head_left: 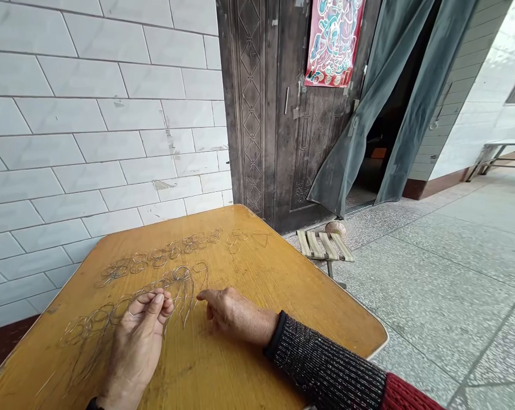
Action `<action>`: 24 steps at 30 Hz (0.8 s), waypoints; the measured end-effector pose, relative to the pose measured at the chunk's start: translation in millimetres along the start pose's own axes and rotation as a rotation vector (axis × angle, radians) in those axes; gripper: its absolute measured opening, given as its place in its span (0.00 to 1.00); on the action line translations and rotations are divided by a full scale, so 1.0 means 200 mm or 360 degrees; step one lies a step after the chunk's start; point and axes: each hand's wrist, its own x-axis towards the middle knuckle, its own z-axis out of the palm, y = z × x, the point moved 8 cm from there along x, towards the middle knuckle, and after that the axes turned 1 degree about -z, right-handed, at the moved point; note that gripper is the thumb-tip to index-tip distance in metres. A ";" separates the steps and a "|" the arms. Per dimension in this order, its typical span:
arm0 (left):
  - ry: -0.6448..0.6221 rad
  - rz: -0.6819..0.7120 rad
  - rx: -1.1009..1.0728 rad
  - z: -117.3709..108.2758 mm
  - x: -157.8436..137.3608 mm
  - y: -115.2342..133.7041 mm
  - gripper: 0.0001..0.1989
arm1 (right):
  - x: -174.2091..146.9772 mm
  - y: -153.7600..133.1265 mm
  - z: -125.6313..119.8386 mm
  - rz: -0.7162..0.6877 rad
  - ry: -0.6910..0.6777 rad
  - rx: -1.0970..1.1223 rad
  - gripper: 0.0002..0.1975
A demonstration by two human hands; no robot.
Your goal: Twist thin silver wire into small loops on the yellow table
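Bent wire pieces with looped ends lie in rows on a yellow wooden table. My left hand pinches one thin wire piece between thumb and fingers, just above the nearer row. My right hand rests on the tabletop beside those wires, fingers curled, forefinger pointing toward them, holding nothing I can see. A second row of wire loops runs along the far side of the table.
A white tiled wall stands behind the table. A dark wooden door with a red poster and a grey curtain are to the right. A small slatted stool sits on the stone floor.
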 end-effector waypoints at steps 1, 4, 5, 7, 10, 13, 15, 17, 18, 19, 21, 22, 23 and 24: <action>0.0000 0.0001 -0.0002 0.00 0.00 0.00 0.15 | 0.00 0.00 0.00 0.0012 0.0026 -0.0001 0.25; 0.0008 0.0010 -0.0018 -0.01 0.01 0.00 0.14 | 0.00 0.00 -0.03 0.0024 0.0103 -0.0174 0.20; 0.0013 0.0017 -0.0030 -0.01 0.01 0.01 0.14 | 0.00 -0.01 -0.04 0.0018 0.0110 -0.0262 0.18; 0.0036 0.0032 -0.0059 -0.03 0.02 0.01 0.14 | 0.00 -0.03 -0.06 0.0004 0.0095 -0.0417 0.15; 0.0076 0.0029 -0.0086 -0.04 0.03 0.02 0.14 | -0.01 -0.05 -0.08 -0.0002 0.0041 -0.0534 0.15; 0.0090 0.0006 -0.0096 -0.04 0.03 0.02 0.14 | -0.01 -0.07 -0.09 0.0003 0.0032 -0.0563 0.16; 0.0095 -0.0005 -0.0100 -0.03 0.03 0.02 0.15 | 0.00 -0.07 -0.10 0.0007 0.0065 -0.0539 0.16; 0.0104 -0.0014 -0.0095 -0.04 0.03 0.02 0.16 | 0.00 -0.07 -0.10 0.0021 0.0092 -0.0511 0.16; 0.0111 -0.0019 -0.0091 -0.04 0.03 0.01 0.16 | 0.00 -0.07 -0.10 0.0028 0.0096 -0.0501 0.16; 0.0121 -0.0027 -0.0089 -0.04 0.04 0.01 0.17 | 0.00 -0.06 -0.10 0.0040 0.0097 -0.0498 0.16; 0.0138 -0.0032 -0.0081 -0.05 0.04 0.00 0.18 | 0.00 -0.05 -0.09 0.0055 0.0104 -0.0523 0.15; 0.0134 -0.0031 -0.0067 -0.05 0.04 0.00 0.18 | 0.00 -0.05 -0.09 0.0053 0.0110 -0.0555 0.13; 0.0123 -0.0008 -0.0045 -0.05 0.04 0.00 0.18 | 0.00 -0.06 -0.09 0.0045 0.0122 -0.0594 0.11; 0.0103 0.0013 -0.0010 -0.05 0.04 0.00 0.17 | 0.00 -0.07 -0.09 0.0032 0.0139 -0.0637 0.10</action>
